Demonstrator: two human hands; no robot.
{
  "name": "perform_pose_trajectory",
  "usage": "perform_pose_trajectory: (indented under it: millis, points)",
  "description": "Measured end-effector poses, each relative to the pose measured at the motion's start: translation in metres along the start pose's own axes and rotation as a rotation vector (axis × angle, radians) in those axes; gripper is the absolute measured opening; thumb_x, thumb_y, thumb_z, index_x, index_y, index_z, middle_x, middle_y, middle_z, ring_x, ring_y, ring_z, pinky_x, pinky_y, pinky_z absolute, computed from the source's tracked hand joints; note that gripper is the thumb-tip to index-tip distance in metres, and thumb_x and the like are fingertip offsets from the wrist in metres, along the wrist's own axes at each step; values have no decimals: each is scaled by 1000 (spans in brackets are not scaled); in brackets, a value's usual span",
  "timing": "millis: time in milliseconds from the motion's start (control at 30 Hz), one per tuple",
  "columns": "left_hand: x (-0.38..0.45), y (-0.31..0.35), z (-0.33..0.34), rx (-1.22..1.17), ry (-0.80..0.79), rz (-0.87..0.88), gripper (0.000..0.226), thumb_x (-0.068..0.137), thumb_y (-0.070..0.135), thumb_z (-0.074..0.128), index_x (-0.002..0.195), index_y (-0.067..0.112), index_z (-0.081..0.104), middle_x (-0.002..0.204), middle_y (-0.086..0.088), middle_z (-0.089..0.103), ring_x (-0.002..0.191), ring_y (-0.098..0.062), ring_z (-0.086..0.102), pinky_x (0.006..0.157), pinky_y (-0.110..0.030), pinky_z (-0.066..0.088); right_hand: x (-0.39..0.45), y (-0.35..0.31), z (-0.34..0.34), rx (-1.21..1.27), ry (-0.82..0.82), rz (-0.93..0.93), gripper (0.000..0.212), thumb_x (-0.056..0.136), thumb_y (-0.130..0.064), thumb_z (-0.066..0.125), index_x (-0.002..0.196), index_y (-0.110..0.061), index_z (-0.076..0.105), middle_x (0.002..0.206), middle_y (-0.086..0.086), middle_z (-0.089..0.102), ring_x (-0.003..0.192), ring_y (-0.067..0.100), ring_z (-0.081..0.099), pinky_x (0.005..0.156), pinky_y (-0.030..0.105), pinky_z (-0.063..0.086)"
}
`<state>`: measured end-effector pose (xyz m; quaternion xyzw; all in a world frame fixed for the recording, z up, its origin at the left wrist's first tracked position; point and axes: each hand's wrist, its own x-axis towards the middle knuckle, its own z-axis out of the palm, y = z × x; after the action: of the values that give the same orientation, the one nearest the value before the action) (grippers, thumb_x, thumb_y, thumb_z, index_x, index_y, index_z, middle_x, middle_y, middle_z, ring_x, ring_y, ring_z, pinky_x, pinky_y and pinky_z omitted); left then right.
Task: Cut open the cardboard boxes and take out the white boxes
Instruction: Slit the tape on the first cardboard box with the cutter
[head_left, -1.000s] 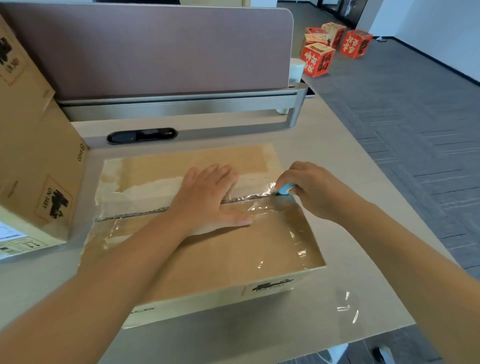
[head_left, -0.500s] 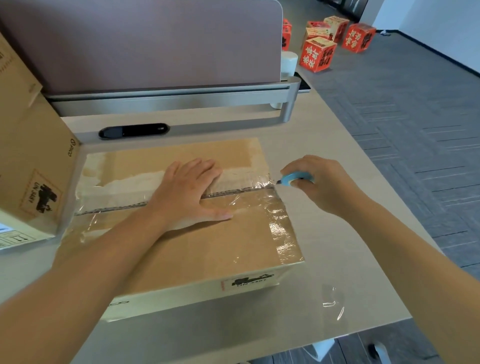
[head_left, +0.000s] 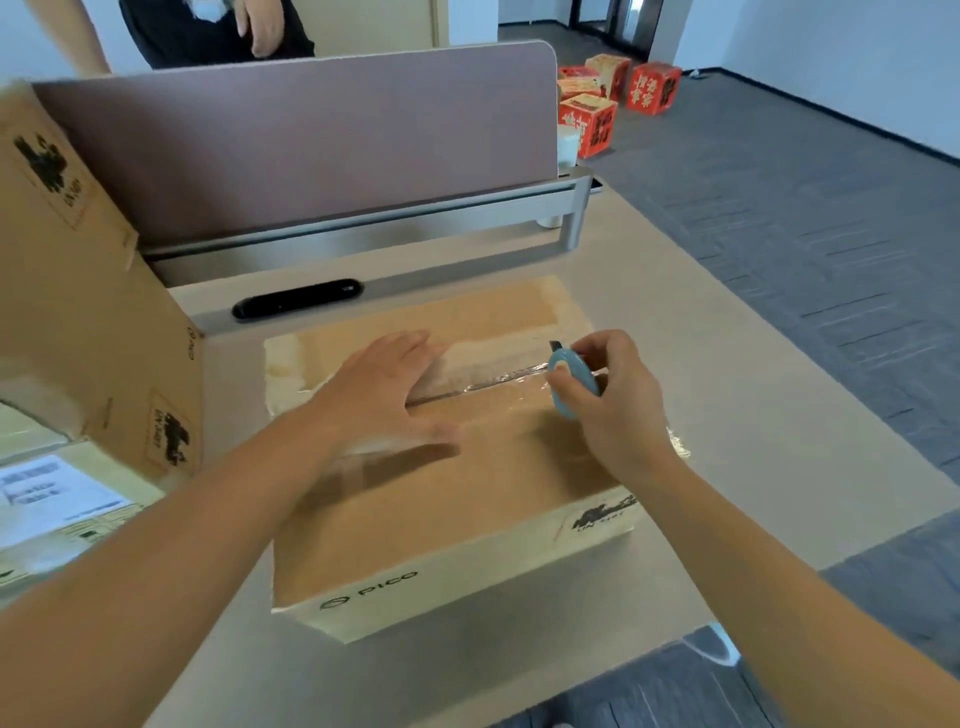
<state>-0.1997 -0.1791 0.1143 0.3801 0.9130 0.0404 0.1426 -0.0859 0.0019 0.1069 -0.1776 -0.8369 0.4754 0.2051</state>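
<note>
A flat cardboard box (head_left: 467, 493) lies on the desk in front of me, its top seam covered with clear tape. My left hand (head_left: 384, 395) lies flat with spread fingers on the lid, across the seam. My right hand (head_left: 613, 400) grips a small round blue cutter (head_left: 571, 382) above the right end of the seam, its short blade pointing up and away. No white box is visible.
A taller cardboard box (head_left: 88, 322) stands at the left, with a labelled one (head_left: 62, 509) below it. A brown desk divider (head_left: 311, 140) on a metal rail closes the back. Red boxes (head_left: 613, 98) sit on the floor. A person (head_left: 218, 26) stands behind the divider.
My right hand has lifted the cutter off the right end of the seam and turned it upright. My left hand stays on the lid. The camera has tilted up.
</note>
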Motion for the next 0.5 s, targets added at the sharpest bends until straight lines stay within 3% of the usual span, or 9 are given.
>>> perform_pose_trajectory:
  millis: [67, 167, 267, 333, 400, 500]
  points:
    - [-9, -16, -1, 33, -28, 19, 125, 46, 99, 22, 148, 30, 5, 157, 8, -2, 143, -13, 2, 115, -30, 4, -17, -4, 17, 22, 53, 30, 18, 87, -23, 59, 96, -24, 42, 81, -21, 47, 73, -2, 48, 61, 9, 39]
    - [-12, -36, 4, 118, -21, 78, 141, 25, 100, -9, 148, 31, 6, 157, 9, 0, 143, -12, 2, 114, -29, 3, -37, -8, 35, 24, 182, 26, 17, 87, -22, 59, 94, -28, 45, 80, -24, 49, 71, -6, 49, 62, 6, 37]
    - [-11, -43, 12, 142, 39, 106, 140, 27, 97, -17, 148, 32, 5, 157, 8, 0, 143, -13, 1, 114, -30, 0, -49, -8, 49, -35, 216, -18, 18, 88, -23, 58, 91, -33, 44, 80, -23, 48, 70, -6, 50, 61, 6, 36]
    - [-10, -44, 17, 146, 67, 107, 138, 28, 95, -19, 148, 32, 5, 157, 8, -1, 143, -13, 1, 114, -30, -1, -48, -7, 55, -111, 242, -35, 13, 87, -28, 58, 98, -25, 52, 83, -19, 50, 71, 1, 47, 59, 10, 35]
    - [-9, -44, 19, 137, 85, 87, 136, 29, 95, -20, 148, 33, 4, 157, 9, -2, 143, -12, -1, 114, -30, -1, -43, -5, 57, -141, 271, -61, 24, 84, -35, 56, 102, -20, 56, 83, -20, 50, 75, 5, 48, 61, 7, 35]
    - [-6, -40, 21, 116, 120, 10, 138, 26, 94, -21, 147, 35, 5, 156, 11, -1, 143, -11, -1, 114, -30, 0, -27, -1, 53, -139, 258, -72, 23, 85, -28, 60, 105, -15, 58, 82, -23, 49, 78, 6, 48, 66, 2, 35]
